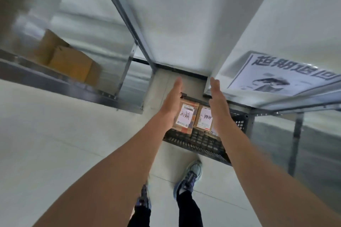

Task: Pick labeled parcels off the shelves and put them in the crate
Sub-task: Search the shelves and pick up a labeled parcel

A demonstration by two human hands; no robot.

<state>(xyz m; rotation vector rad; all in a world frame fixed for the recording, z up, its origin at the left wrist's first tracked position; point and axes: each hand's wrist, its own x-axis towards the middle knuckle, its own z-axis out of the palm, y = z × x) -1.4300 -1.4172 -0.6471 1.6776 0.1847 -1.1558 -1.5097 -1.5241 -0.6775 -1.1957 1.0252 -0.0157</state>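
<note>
Left hand (172, 101): fingers straight and together, palm turned inward, nothing gripped; overlaps the left edge of the near parcel, contact cannot be told
Right hand (217, 101): fingers straight and together, palm facing the left hand, nothing gripped; overlaps the right edge of the second parcel, contact cannot be told
Crate (203, 143): black, perforated walls, on the floor below the hands, partly under the right shelf
Left parcel (186, 119): brown cardboard, white label with handwriting and a printed code, lying in the crate
Right parcel (203, 118): brown cardboard, white handwritten label, in the crate, touching the left parcel side by side
Left shelf (55, 81): metal, grey, blurred
Cardboard boxes (70, 61): two plain brown cartons close together on the left shelf
Right shelf (295, 101): metal frame, pale top board
Printed sign (282, 73): white sheet with large dark characters, flat on the right shelf
Floor (46, 143): pale grey
Shoes (190, 177): grey-purple trainers, dark trouser legs above, near the crate
</note>
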